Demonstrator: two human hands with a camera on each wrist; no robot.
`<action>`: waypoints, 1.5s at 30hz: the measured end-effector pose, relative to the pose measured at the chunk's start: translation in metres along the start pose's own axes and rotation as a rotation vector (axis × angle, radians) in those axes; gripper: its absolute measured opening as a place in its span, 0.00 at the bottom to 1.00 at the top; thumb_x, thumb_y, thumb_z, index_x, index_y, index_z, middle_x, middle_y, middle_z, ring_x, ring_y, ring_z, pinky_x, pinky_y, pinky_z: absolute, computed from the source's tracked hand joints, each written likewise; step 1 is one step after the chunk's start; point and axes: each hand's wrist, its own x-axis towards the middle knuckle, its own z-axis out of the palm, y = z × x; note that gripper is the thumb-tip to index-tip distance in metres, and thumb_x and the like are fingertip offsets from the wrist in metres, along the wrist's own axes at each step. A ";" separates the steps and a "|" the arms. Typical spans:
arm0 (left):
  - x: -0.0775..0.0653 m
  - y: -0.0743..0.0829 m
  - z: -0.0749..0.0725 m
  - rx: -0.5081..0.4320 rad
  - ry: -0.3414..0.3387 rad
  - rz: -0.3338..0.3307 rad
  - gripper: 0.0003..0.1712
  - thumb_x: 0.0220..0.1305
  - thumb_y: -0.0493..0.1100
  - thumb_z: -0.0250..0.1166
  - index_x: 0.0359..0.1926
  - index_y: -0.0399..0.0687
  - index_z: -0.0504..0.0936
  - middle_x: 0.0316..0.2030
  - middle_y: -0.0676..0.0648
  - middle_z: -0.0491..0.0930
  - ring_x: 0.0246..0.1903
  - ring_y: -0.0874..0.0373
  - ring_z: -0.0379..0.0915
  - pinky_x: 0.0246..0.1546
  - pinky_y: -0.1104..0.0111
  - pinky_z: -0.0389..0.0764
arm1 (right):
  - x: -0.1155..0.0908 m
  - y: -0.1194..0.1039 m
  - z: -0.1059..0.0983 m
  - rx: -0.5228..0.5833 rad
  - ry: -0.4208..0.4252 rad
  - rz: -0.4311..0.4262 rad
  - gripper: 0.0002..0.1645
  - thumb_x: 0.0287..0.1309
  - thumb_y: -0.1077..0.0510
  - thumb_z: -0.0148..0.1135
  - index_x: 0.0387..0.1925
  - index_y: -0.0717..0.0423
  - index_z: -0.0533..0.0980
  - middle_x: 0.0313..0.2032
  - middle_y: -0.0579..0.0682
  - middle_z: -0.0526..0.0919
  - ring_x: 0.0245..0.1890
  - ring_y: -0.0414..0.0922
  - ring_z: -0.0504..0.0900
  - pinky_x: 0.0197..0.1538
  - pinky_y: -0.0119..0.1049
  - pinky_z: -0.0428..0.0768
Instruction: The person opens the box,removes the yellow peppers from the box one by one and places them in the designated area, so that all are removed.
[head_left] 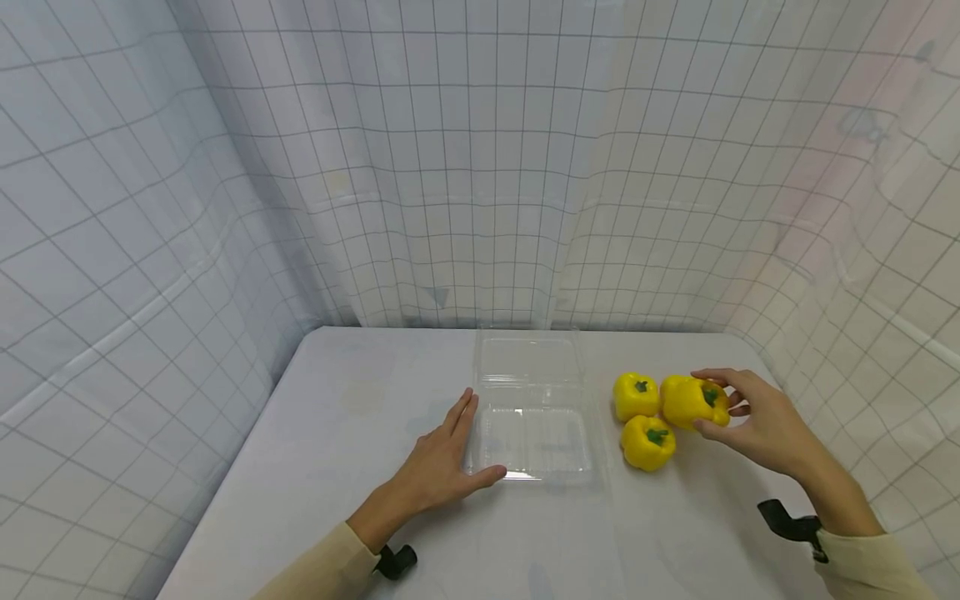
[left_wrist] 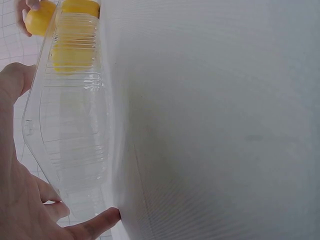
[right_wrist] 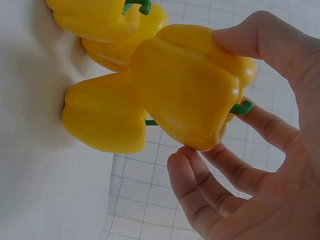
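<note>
My right hand [head_left: 765, 425] grips a yellow bell pepper [right_wrist: 185, 85] with a green stem, thumb on one side and fingers on the other. It is lifted off the table. Three more yellow peppers are close by: one pepper [head_left: 636, 397] at the left, another pepper [head_left: 648, 443] nearer to me, and a third, partly covered by the held one. A clear plastic clamshell box [head_left: 536, 442] lies unfolded, its lid [head_left: 528, 358] laid back. Beside its left edge rests my left hand [head_left: 438, 467], fingers extended and thumb spread at the near corner.
A white table [head_left: 337, 442] carries everything. White grid-patterned curtains [head_left: 480, 183] hang behind it and along both sides. The peppers stand to the right of the box.
</note>
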 end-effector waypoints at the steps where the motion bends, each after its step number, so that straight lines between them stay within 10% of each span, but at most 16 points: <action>1: 0.000 0.000 0.000 -0.001 0.002 0.001 0.74 0.71 0.84 0.66 0.97 0.47 0.46 0.98 0.47 0.43 0.88 0.34 0.67 0.75 0.26 0.78 | 0.000 0.001 0.000 -0.004 -0.005 0.001 0.42 0.60 0.54 0.91 0.73 0.53 0.83 0.64 0.65 0.87 0.50 0.50 0.85 0.46 0.28 0.85; 45: -0.003 0.004 -0.001 -0.024 0.037 0.021 0.73 0.72 0.82 0.67 0.97 0.44 0.49 0.97 0.44 0.47 0.84 0.31 0.73 0.70 0.24 0.81 | -0.013 0.018 0.006 -0.028 -0.147 0.057 0.41 0.58 0.53 0.91 0.71 0.53 0.84 0.56 0.61 0.87 0.46 0.48 0.82 0.43 0.30 0.81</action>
